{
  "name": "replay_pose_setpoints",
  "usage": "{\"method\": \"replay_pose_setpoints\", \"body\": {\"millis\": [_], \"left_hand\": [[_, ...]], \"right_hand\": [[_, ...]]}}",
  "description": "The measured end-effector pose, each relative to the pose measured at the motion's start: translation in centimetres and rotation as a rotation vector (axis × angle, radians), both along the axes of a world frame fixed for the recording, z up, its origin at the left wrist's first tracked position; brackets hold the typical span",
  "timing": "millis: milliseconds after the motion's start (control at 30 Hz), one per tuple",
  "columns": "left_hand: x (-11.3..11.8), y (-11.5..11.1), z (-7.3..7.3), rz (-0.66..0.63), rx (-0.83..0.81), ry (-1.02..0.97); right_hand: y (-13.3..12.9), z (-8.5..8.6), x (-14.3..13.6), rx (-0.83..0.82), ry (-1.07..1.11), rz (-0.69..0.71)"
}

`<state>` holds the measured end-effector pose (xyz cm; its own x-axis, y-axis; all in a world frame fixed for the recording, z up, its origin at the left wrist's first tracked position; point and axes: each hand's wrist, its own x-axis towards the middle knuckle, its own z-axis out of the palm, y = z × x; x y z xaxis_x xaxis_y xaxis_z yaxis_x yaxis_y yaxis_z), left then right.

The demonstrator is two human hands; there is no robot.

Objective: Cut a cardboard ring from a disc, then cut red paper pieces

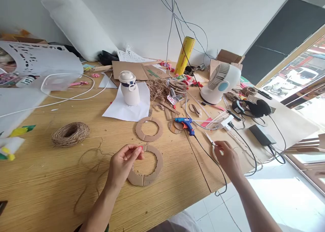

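Note:
Above the nearer cardboard ring point(156, 167), my left hand point(124, 162) is closed in a pinch. A small red piece point(140, 147) shows at its fingertips; its kind is too small to make out. The farther cardboard ring point(139, 129) lies flat just beyond. At the right edge of the table, my right hand point(226, 157) has its fingers closed round the handles of the scissors point(209, 138), whose blades point away to the left. A blue glue gun point(186, 124) lies between the hands and farther back. Loose twine point(98, 162) trails left of my left hand.
A twine coil point(70, 134) lies at left. Behind the rings, a white bottle point(130, 93) stands on white paper point(110, 112). A white fan point(219, 85), yellow roll point(185, 56), tangled twine point(158, 89), and a power strip point(224, 123) with cords fill the back and right.

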<state>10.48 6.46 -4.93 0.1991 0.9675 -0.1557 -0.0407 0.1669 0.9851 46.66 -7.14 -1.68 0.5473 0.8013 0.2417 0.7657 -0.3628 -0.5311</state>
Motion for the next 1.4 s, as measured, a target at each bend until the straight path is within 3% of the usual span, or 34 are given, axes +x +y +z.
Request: {"method": "replay_pose_setpoints", "body": {"millis": [133,233,433,567,667,800,933,1100,1167,1267,1400], "left_hand": [[0.0,0.1,0.0,-0.01,-0.003,-0.019],[0.1,0.2,0.0,-0.002,-0.01,-0.06],[0.2,0.6,0.2,0.044,0.005,-0.149],[0.2,0.7,0.3,0.055,0.0,-0.159],[0.1,0.7,0.3,0.046,-0.008,-0.164],[0.1,0.6,0.3,0.027,-0.026,-0.164],[0.2,0.4,0.4,0.003,-0.068,-0.192],[0.4,0.5,0.7,-0.003,-0.09,-0.215],[0.4,0.6,0.7,0.014,-0.095,-0.22],[0.4,0.8,0.8,0.041,-0.108,-0.234],[0.3,0.8,0.9,0.046,-0.157,-0.286]], "right_hand": [[-3.5,-2.0,3.5,-0.085,-0.035,-0.077],[-3.9,-2.6,4.1,-0.117,-0.016,-0.072],[-2.4,0.1,4.8,-0.145,0.157,-0.073],[-2.1,1.4,4.0,-0.097,0.615,-0.106],[-2.4,1.6,2.9,-0.14,0.724,-0.144],[-2.6,2.4,1.9,-0.039,0.948,-0.154],[-1.1,2.9,-0.4,0.06,1.26,0.021],[4.3,1.2,-6.9,-0.006,1.545,0.304],[6.8,0.6,-9.7,-0.026,1.558,0.422],[9.8,0.5,-12.8,-0.057,1.405,0.64],[11.6,0.6,-15.0,-0.162,1.302,0.827]]}}
